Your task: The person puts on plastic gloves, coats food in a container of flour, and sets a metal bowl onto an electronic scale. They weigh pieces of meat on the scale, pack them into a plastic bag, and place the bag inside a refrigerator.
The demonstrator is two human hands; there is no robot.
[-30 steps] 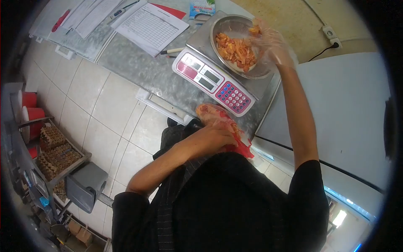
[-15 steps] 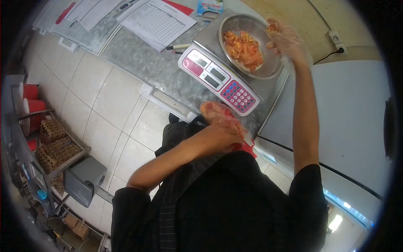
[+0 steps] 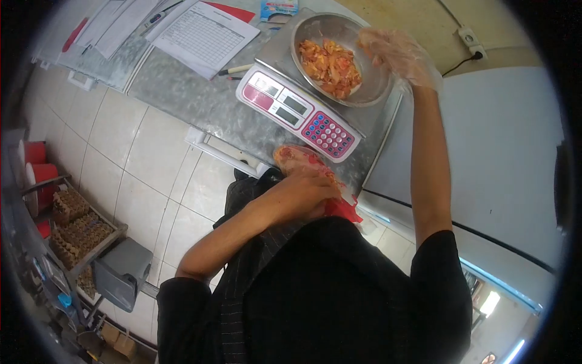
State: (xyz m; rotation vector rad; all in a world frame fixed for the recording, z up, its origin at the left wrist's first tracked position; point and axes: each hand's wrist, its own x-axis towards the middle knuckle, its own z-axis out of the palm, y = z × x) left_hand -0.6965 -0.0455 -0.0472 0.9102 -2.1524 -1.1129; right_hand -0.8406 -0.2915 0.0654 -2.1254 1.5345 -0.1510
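Observation:
On the scale's platform stands a metal bowl (image 3: 383,91) with a heap of orange-red raw meat pieces (image 3: 330,68) in it. My right hand (image 3: 403,57), in a clear plastic glove, is over the bowl's right rim, fingers curled inward; the glove hides what they hold, if anything. Below the scale, at the table's near edge, lies a clear plastic bag (image 3: 297,159) with red print and orange-pink contents. My left hand (image 3: 306,193) is closed over this bag close to my body; its fingertips are partly hidden.
The white and pink digital scale (image 3: 297,112) sits on the grey metal table (image 3: 182,91). Printed sheets (image 3: 206,37), a marker (image 3: 236,70) and a blue-white packet (image 3: 279,9) lie around it. A white appliance (image 3: 485,139) stands right. Egg trays (image 3: 82,230) are on a rack at lower left.
My right hand has shifted slightly left and down over the bowl, its fingers now pointing inward. My left hand stays on the bag. The camera view has shifted a little.

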